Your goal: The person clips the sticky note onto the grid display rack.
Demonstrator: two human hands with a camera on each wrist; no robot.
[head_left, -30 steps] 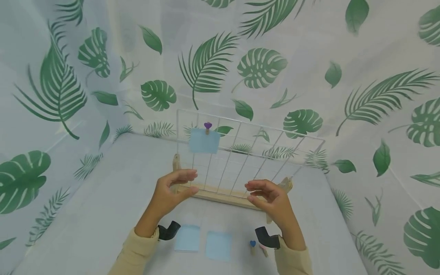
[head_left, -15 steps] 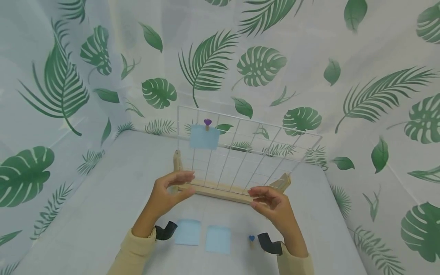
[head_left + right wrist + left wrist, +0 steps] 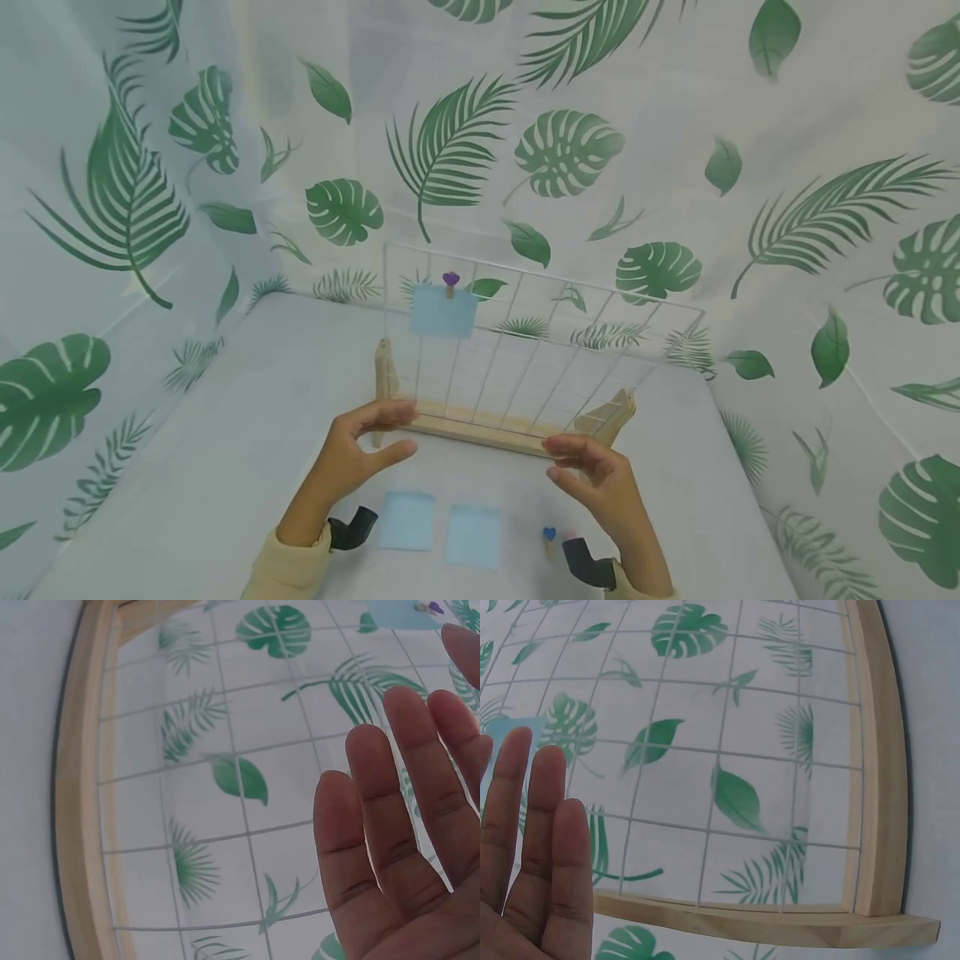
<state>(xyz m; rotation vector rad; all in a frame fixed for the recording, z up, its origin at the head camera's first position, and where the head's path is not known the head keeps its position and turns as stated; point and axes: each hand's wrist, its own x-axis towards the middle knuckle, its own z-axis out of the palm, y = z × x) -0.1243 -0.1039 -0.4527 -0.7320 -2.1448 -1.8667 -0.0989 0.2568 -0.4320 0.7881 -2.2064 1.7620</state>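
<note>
My left hand [image 3: 352, 454] hovers before the left end of a white wire grid [image 3: 517, 350] on a wooden stand [image 3: 480, 431]. Its thumb and fingers are spread apart with nothing between them. Near the stand's right end is my right hand [image 3: 600, 479], its fingers loosely bent around bare air. High on the grid's left side, a small clothespin with a purple heart [image 3: 451, 281] holds a light blue paper sheet [image 3: 442, 312]. Straight fingers [image 3: 541, 825] show in the left wrist view, and likewise fingers [image 3: 382, 802] in the right wrist view.
Two light blue paper pieces, a left one [image 3: 407, 521] and a right one [image 3: 474, 536], lie on the white table [image 3: 300, 375]. To their right is a blue heart clothespin [image 3: 550, 537], beside a pink one [image 3: 568, 534] mostly hidden. Leaf-print sheeting [image 3: 465, 225] surrounds the table.
Both hands have drawn back from the grid, toward me, and ended slightly farther apart. The grid, the clipped sheet and the papers on the table stay in place.
</note>
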